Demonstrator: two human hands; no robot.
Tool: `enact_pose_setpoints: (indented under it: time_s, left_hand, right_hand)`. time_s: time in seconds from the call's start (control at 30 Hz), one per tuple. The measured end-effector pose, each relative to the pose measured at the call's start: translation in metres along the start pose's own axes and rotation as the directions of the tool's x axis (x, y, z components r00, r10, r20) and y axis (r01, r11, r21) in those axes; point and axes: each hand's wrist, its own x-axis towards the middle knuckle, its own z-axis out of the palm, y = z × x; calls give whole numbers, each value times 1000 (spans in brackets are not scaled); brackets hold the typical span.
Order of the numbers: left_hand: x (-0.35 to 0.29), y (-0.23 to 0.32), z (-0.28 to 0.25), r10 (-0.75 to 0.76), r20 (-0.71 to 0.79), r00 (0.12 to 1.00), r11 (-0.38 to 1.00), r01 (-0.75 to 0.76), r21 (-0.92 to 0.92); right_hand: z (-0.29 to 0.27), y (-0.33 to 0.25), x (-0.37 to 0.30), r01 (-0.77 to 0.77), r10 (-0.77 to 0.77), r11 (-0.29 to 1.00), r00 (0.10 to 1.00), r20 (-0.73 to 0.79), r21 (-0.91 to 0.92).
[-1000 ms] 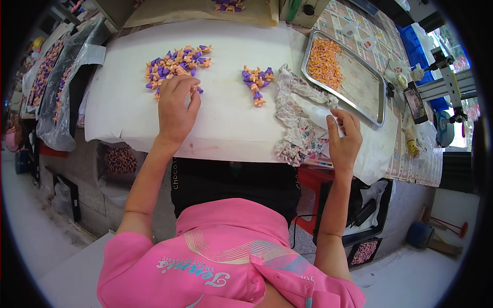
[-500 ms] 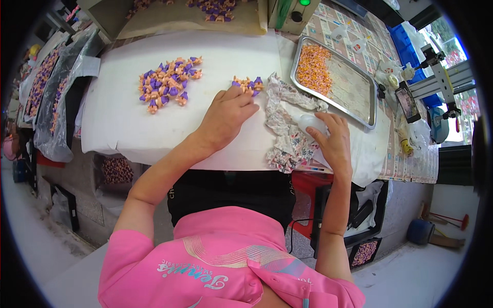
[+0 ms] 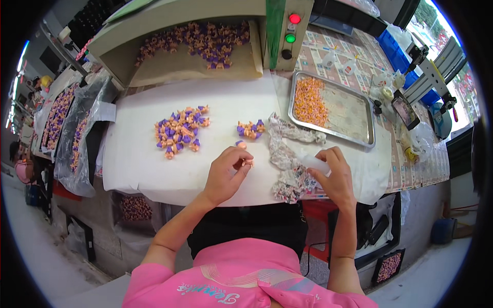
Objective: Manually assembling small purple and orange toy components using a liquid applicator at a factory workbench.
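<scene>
Between the thumb and fingers of my left hand [image 3: 222, 177] is a small peach toy figure [image 3: 248, 162], partly covered by the fingers. A single peach-and-purple piece [image 3: 241, 145] lies just beyond that hand. Farther off sits a small cluster of peach-and-purple figures [image 3: 250, 129]. My right hand [image 3: 337, 179] is closed around a whitish plastic bottle [image 3: 314, 163], which lies tilted over a crumpled patterned cloth [image 3: 280, 146]. To the left, a larger pile of the same figures [image 3: 179, 131] rests on the white sheet [image 3: 138, 169].
A metal tray [image 3: 336, 132] with many small orange pieces stands at the right. Ahead is a machine opening [image 3: 195, 72] with more figures on a brown sheet. A phone on a stand [image 3: 405, 109] and small bottles [image 3: 349, 66] are at the far right.
My left hand has drawn back toward me from the small cluster, with a figure now in its fingers. The right hand still holds the bottle. The view has tilted up, showing more of the machine.
</scene>
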Motion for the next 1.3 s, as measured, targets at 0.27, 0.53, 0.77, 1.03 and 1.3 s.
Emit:
enact_pose_setpoints:
  time_s: [0.27,0.53,0.77,1.03,1.3]
  left_hand:
    - [-26,-34,34,-444,196,874,474,414,-777]
    - [-40,-56,47,-438,172,882,523,406,-750]
    - [-46,-61,47,-435,161,886,527,395,-752]
    - [-48,-66,42,-423,166,891,534,393,-748]
    - [-49,-66,41,-418,172,892,528,393,-753]
  right_hand:
    - [50,6,-27,-164,200,799,980,1,579]
    - [93,-9,-48,3,145,798,970,-197,603]
    - [103,-16,-51,75,38,897,969,-245,435]
    - [110,-20,-52,58,45,898,974,-223,435]
    - [111,-20,-52,43,58,893,976,-208,449]
